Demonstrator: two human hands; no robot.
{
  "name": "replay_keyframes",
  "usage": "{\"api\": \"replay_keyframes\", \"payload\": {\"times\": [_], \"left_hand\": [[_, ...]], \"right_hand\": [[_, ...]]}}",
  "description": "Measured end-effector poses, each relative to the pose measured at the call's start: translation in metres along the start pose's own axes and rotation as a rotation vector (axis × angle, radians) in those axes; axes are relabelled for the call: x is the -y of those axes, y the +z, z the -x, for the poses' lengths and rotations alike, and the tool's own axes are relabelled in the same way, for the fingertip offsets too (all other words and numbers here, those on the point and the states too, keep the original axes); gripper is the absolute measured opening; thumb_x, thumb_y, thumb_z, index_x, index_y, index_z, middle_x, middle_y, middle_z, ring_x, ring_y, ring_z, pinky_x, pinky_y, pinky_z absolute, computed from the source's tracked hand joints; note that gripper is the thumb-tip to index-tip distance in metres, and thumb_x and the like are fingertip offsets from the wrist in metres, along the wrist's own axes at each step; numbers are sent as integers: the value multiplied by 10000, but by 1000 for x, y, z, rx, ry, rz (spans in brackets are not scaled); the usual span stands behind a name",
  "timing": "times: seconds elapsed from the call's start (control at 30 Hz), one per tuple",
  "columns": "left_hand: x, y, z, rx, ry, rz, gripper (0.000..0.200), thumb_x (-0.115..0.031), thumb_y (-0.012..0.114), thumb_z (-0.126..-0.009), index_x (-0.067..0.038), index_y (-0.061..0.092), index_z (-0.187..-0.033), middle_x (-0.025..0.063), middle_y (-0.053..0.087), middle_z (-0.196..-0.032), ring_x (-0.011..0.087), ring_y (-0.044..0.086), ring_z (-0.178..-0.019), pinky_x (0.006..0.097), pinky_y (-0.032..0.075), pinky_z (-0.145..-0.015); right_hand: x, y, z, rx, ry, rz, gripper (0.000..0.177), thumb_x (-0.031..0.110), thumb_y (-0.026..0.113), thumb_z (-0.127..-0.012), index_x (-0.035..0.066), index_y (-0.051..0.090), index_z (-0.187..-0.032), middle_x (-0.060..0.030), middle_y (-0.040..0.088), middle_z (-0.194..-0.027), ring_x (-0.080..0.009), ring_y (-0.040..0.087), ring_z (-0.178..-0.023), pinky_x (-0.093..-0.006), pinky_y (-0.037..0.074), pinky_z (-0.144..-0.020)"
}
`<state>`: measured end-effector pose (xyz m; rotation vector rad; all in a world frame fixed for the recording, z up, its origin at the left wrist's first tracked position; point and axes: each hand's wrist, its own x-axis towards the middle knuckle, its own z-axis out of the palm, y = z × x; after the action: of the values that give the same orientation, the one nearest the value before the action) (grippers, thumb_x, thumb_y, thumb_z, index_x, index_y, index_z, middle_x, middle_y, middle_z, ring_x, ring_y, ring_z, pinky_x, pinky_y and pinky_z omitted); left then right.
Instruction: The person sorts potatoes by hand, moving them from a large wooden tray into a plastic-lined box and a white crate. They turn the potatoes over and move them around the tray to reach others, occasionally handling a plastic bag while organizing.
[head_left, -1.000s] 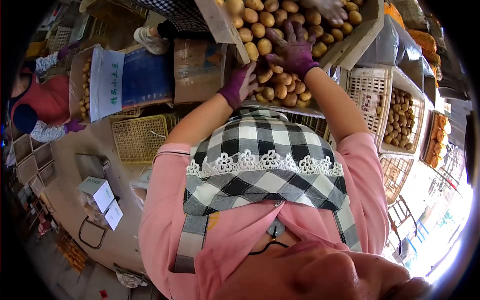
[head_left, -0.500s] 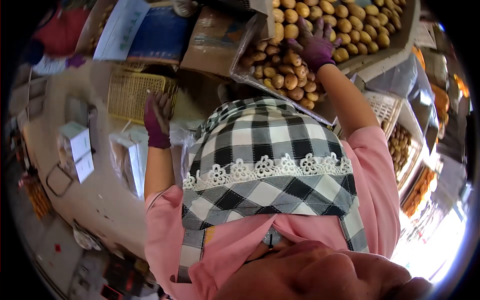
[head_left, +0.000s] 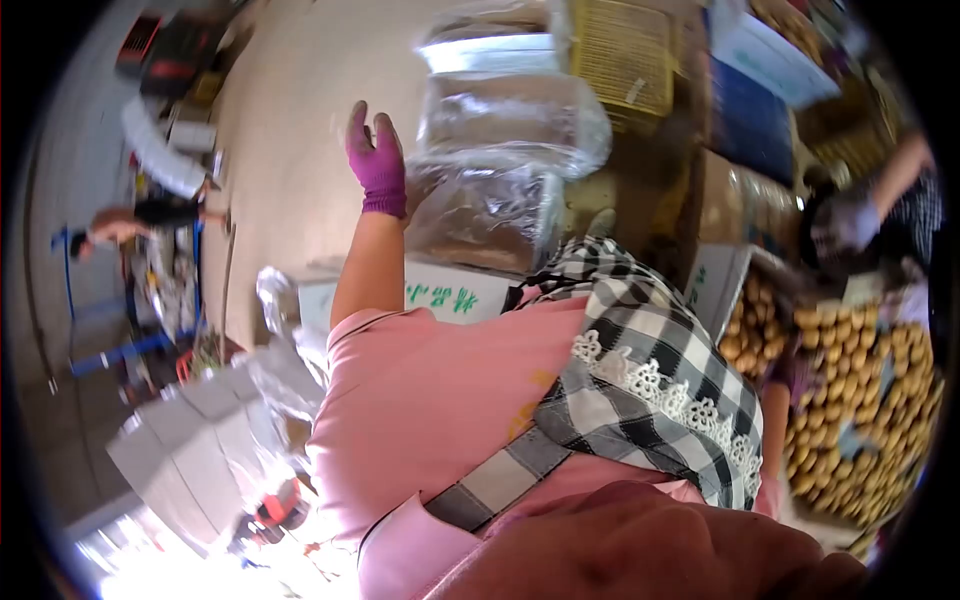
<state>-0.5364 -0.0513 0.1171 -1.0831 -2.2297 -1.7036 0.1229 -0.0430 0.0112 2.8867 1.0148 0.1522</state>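
Observation:
My left hand (head_left: 378, 165), in a purple glove with soiled fingertips, is held out over the floor beside plastic-lined cardboard boxes (head_left: 505, 110). Its fingers are apart and nothing is in them. My right hand (head_left: 792, 372), also in a purple glove, is at the edge of a broad spread of potatoes (head_left: 850, 440). Shadow and blur hide its fingers, so I cannot make out whether it grips a potato. Close to it, more potatoes (head_left: 752, 325) lie in a plastic-lined box with a white side (head_left: 715, 290).
Another person's gloved hand (head_left: 845, 222) is at the far side of the potatoes. A yellow plastic crate (head_left: 622, 60) and a blue box (head_left: 750, 120) stand farther out. A white box with green writing (head_left: 445, 290) is at my left side. Another person (head_left: 130, 222) walks in the distance.
My body and view have turned to the left. My left hand has swung outward past the lined boxes. My right hand, earlier spread on the potatoes, now shows at the right side.

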Motion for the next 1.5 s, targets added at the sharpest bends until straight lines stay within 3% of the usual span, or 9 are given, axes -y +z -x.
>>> {"api": "replay_keyframes", "payload": {"times": [0.07, 0.1, 0.33, 0.53, 0.67, 0.83, 0.97, 1.17, 1.5], "left_hand": [[23, -59, -19, -246, 172, -222, 435, -192, 609, -822, 50, 518, -1172, 198, 531, -1206, 318, 484, -1148, 394, 381, -973], [13, 13, 4, -297, 139, -293, 457, -197, 608, -819, 54, 502, -1185, 203, 497, -1247, 322, 467, -1165, 402, 359, -991], [8, -134, 81, -716, -349, -696, 789, -459, 642, -710, -28, 391, -1322, 261, 302, -1390, 426, 210, -1322, 493, 203, -1077], [42, -247, 199, -873, -775, -1158, 928, -583, 635, -670, -17, 361, -1353, 274, 286, -1413, 394, 258, -1328, 473, 233, -1068], [26, -235, 265, -503, -995, 445, 600, -384, 685, -778, 17, 520, -1193, 128, 608, -1075, 275, 581, -959, 355, 462, -857], [16, -198, 276, -65, -1284, 498, 546, -249, 703, -798, -72, 492, -1270, 76, 587, -1147, 205, 559, -1006, 345, 472, -852], [48, -160, 265, 212, -867, 38, 459, -220, 723, -746, -20, 595, -1139, 94, 631, -1055, 191, 573, -961, 324, 463, -823], [-86, -53, 169, 643, -307, -701, 339, -291, 619, -735, -10, 638, -925, 216, 644, -860, 371, 620, -828, 429, 488, -747], [-173, 151, 145, 1320, 815, -602, 215, -186, 581, -722, -108, 624, -918, 147, 646, -838, 337, 627, -797, 444, 493, -713]], "right_hand": [[17, -1, -5, -16, -57, -37, 802, 710, 334, -822, 259, 157, -1461, -206, 129, -1488, -422, 175, -1341, -686, 186, -971], [27, 41, -54, 25, -51, -2, 802, 709, 334, -823, 257, 157, -1461, -207, 130, -1487, -422, 175, -1341, -683, 188, -972], [33, 57, -85, -55, -217, 19, 805, 700, 337, -827, 240, 156, -1462, -212, 133, -1486, -422, 173, -1342, -659, 202, -981], [58, 76, -104, -96, -373, -54, 807, 694, 339, -830, 228, 156, -1462, -215, 135, -1485, -421, 171, -1343, -643, 212, -987], [65, 84, -110, -85, -444, -72, 808, 690, 341, -832, 219, 155, -1463, -219, 136, -1484, -421, 169, -1344, -629, 220, -992], [61, 83, -113, -95, -451, -50, 811, 683, 343, -835, 206, 155, -1463, -222, 138, -1482, -421, 168, -1344, -611, 230, -999], [49, 86, -113, -87, -434, -14, 813, 678, 344, -838, 196, 154, -1464, -225, 140, -1482, -421, 166, -1345, -597, 238, -1004], [7, 88, -114, -63, -256, 66, 815, 671, 347, -842, 181, 154, -1464, -230, 143, -1480, -420, 164, -1346, -576, 251, -1012], [-147, 83, -41, 3, -13, 144, 820, 659, 351, -847, 158, 153, -1465, -237, 147, -1478, -420, 160, -1348, -543, 270, -1024]]}}
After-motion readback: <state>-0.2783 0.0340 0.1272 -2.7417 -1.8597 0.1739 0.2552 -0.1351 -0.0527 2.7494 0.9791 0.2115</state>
